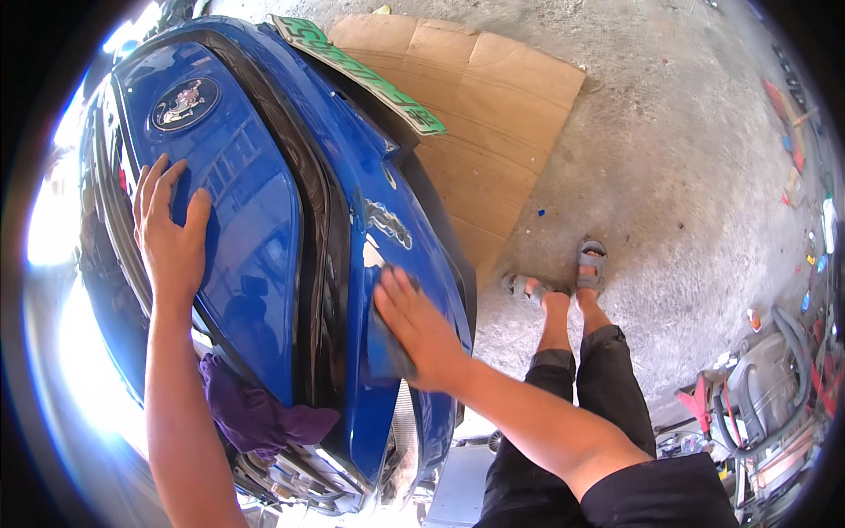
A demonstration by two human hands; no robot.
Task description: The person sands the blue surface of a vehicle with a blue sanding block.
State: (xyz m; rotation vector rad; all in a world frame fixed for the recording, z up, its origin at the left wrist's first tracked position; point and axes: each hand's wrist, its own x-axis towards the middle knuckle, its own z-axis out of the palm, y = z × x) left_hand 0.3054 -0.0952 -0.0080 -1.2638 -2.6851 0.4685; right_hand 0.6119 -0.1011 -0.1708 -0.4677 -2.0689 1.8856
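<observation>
A blue car front fills the left side, with a round emblem (pixel 185 104) on its hood (pixel 251 202). My left hand (pixel 172 242) lies on the hood below the emblem, fingers spread and holding nothing. On the blue bumper (pixel 368 431), my right hand (pixel 422 334) presses a dark grey flat pad (pixel 385 345) against the paint; whether it is a sanding block or a folded sheet cannot be made out. Just beyond the fingers are a pale bare spot (pixel 373 253) and a scraped patch (pixel 388 223). A crumpled purple cloth (pixel 264 418) rests by the hood's near edge.
A green-and-white licence plate (pixel 356 75) juts from the bumper. Brown cardboard (pixel 493 106) lies on the concrete floor (pixel 669 158) beyond the car. My sandalled feet (pixel 591 264) stand beside it. Cluttered parts and a grey hose (pixel 797 352) lie along the right.
</observation>
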